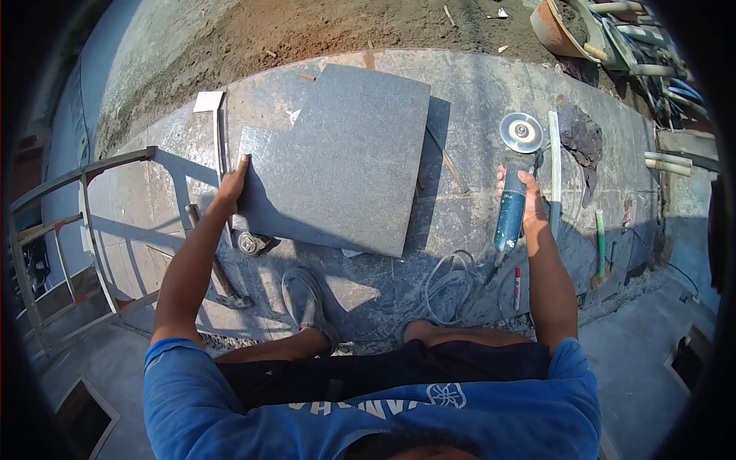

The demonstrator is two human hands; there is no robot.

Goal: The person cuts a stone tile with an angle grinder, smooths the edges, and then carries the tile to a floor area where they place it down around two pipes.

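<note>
A large grey tile (337, 153) with a notch at its upper left corner lies tilted on the paved floor. My left hand (232, 184) rests at the tile's left edge, thumb on its surface and the other fingers hidden. At the right, my right hand (527, 195) is wrapped round the blue body of an angle grinder (511, 211). The grinder's round disc (521, 133) points away from me and is apart from the tile. Below the tile's lower left corner sits a small round metal tool (249, 243).
A hammer (220, 272) lies at the left, near a metal frame (86, 215). At the right are a metal bar (555, 161), a dark cloth (581, 142), a red marker (517, 287) and a coiled cable (448, 287). A bucket (553, 31) stands by the soil (307, 27).
</note>
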